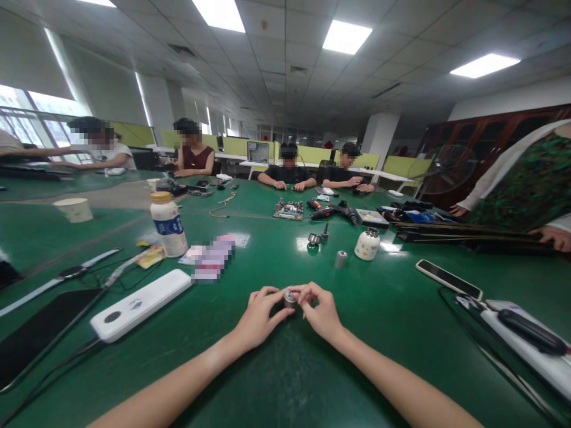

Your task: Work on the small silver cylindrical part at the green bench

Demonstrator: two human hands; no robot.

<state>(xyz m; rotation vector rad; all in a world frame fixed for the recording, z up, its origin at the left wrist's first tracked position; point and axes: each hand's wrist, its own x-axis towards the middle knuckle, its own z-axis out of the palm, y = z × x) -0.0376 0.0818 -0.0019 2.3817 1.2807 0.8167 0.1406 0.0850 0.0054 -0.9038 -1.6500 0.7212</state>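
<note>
A small grey metal cylinder (289,302) stands on the green table in front of me. My left hand (260,314) grips it from the left between thumb and fingers. At its top edge, the fingertips of my right hand (319,306) are pinched together; whatever they may hold is too small to make out. A similar metal cylinder (341,259) stands further back to the right. Beside that one is a round white bottle (367,244) with a cartoon face and a dark neck. Behind them lie a shiny dark cap (313,239) and a small black stopper-like part (325,231).
On the left are a white power strip (143,304), a dark tablet-like slab (42,333) and a drink bottle (168,224). A phone (448,278) lies right. Further back are a circuit board (288,209) and a power drill (334,211). Several people sit around the table.
</note>
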